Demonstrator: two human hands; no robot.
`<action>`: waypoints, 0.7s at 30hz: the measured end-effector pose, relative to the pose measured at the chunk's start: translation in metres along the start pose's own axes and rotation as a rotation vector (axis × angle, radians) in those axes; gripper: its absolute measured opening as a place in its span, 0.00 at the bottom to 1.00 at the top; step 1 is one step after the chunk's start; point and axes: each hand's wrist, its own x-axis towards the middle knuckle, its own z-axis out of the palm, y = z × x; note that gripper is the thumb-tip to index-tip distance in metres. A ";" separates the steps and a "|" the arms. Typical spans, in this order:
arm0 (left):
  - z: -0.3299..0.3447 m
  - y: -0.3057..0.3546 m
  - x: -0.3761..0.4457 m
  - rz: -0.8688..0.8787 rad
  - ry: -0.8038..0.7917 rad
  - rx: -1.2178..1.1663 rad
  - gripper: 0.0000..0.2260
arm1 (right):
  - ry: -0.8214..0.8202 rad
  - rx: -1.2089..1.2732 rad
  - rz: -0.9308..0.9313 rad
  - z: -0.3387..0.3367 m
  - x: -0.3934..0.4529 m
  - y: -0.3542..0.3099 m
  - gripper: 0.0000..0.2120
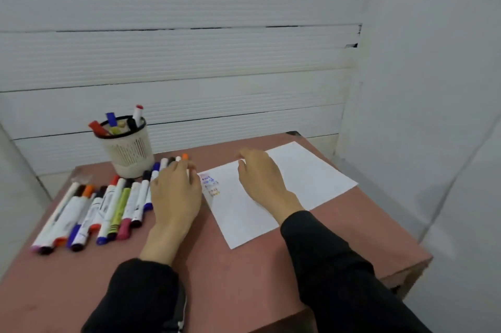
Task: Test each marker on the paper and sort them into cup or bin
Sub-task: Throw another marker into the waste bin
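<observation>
A row of several markers (108,208) with white barrels and coloured caps lies on the left of the reddish table (217,278). My left hand (176,191) rests palm down on the row's right end, fingers lying over the markers near an orange-capped one (185,156). A white sheet of paper (306,175) lies to the right, with small coloured test marks (212,185) in its left corner. Palm down on the paper, my right hand (260,178) has its fingers relaxed and holds nothing. A white mesh cup (130,152) behind the row holds several markers.
White corrugated panels wall in the table at the back and right. The table's right edge (423,259) drops off just past the paper. No bin is in view.
</observation>
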 end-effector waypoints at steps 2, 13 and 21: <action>-0.011 -0.023 0.004 -0.060 -0.015 0.067 0.09 | -0.054 -0.061 -0.048 0.022 0.006 -0.013 0.10; 0.007 -0.045 0.015 -0.036 -0.074 0.334 0.19 | -0.224 -0.122 -0.024 0.052 0.009 -0.002 0.18; 0.016 -0.041 0.021 0.055 -0.055 0.372 0.21 | -0.190 -0.108 -0.005 0.054 0.010 -0.002 0.18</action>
